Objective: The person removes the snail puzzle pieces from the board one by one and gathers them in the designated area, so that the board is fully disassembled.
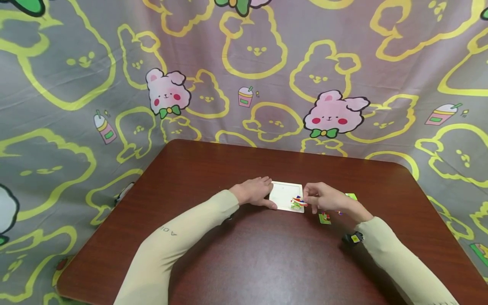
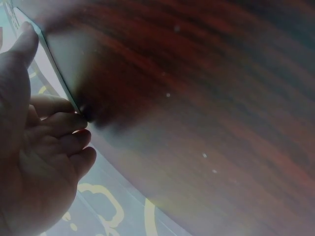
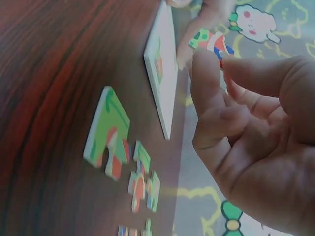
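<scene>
A shallow white puzzle board [image 1: 282, 192] lies on the table. My left hand [image 1: 254, 191] holds it at its left side, with the thumb on the near part and the fingers farther back. My right hand [image 1: 324, 196] is over the board's right side, pinching a small puzzle piece [image 3: 212, 43] between thumb and index finger. That piece is green, white, red and blue. In the right wrist view, a patch of green and red [image 3: 159, 69] shows inside the board, seen at a slant.
Loose puzzle pieces lie right of the board: a larger green one [image 3: 109, 120] and several small ones [image 3: 138, 184]. A green piece [image 1: 351, 196] shows behind the right forearm. The brown table [image 1: 244, 262] has a patterned curtain [image 1: 244, 55] behind it.
</scene>
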`<control>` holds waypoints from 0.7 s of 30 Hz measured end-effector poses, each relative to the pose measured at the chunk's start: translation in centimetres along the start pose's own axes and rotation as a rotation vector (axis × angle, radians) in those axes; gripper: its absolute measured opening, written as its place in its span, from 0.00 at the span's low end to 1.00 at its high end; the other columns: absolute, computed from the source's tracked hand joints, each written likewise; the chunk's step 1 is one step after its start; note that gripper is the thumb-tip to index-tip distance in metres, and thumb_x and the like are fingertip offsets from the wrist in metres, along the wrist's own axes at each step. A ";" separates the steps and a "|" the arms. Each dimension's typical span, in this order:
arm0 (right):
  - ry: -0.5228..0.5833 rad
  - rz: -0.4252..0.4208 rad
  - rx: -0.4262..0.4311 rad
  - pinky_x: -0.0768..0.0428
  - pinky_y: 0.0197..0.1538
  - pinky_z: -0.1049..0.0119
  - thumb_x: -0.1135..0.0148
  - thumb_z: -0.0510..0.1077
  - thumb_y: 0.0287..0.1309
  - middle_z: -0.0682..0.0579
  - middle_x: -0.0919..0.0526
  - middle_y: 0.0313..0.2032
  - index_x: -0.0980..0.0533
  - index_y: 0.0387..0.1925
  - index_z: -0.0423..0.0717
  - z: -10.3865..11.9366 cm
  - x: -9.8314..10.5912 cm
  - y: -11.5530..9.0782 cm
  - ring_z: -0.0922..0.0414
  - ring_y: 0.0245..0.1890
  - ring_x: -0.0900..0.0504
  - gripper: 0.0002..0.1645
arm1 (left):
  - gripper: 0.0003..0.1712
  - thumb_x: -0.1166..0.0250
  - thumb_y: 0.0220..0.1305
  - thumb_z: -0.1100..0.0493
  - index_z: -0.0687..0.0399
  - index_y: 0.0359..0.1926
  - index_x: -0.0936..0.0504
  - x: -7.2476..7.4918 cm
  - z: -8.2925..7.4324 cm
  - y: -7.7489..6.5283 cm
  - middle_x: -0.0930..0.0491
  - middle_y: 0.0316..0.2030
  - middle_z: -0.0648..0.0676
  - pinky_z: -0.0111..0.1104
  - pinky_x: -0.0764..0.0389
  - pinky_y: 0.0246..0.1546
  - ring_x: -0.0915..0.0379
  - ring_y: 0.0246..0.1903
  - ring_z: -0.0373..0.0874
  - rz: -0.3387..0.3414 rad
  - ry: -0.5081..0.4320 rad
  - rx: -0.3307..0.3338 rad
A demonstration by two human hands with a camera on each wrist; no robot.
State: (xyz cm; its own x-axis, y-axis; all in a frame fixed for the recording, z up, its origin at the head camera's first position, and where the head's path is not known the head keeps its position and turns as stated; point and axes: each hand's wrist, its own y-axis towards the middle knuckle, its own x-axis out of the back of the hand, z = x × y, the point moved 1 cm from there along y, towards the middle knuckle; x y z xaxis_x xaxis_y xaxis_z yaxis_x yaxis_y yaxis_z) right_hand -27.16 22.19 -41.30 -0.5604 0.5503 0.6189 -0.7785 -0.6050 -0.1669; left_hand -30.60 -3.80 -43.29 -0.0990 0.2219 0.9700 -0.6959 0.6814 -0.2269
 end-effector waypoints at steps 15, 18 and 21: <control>0.111 -0.019 -0.032 0.14 0.29 0.53 0.44 0.42 0.69 0.37 0.18 0.32 0.31 0.40 0.37 -2.1 1.8 -3.9 0.43 0.27 0.15 0.10 | 0.53 0.50 0.62 0.23 0.60 0.72 0.37 -0.1 0.0 -0.1 0.42 0.74 0.62 0.39 0.45 0.76 0.50 0.76 0.52 0.004 -0.015 0.001; 0.121 -0.029 -0.041 0.13 0.32 0.55 0.43 0.41 0.68 0.34 0.19 0.34 0.32 0.40 0.35 -2.4 2.1 -4.3 0.44 0.29 0.14 0.11 | 0.53 0.51 0.62 0.23 0.60 0.72 0.38 -0.1 0.0 -0.1 0.42 0.74 0.62 0.39 0.45 0.76 0.50 0.76 0.52 0.003 -0.012 0.005; 0.122 -0.033 -0.039 0.13 0.33 0.56 0.42 0.40 0.68 0.34 0.19 0.34 0.32 0.40 0.34 -2.6 2.4 -4.8 0.45 0.29 0.14 0.12 | 0.53 0.51 0.62 0.23 0.60 0.72 0.38 -0.1 0.1 -0.1 0.42 0.74 0.62 0.38 0.45 0.76 0.50 0.76 0.52 0.002 -0.015 0.002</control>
State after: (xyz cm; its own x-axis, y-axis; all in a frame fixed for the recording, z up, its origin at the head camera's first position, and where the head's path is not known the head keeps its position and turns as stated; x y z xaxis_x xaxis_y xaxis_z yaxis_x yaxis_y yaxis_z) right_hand -25.50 27.94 -41.00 -0.5629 0.6365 0.5272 -0.8059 -0.5644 -0.1791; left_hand -30.55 -3.94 -43.34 -0.1111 0.2130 0.9707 -0.6968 0.6798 -0.2290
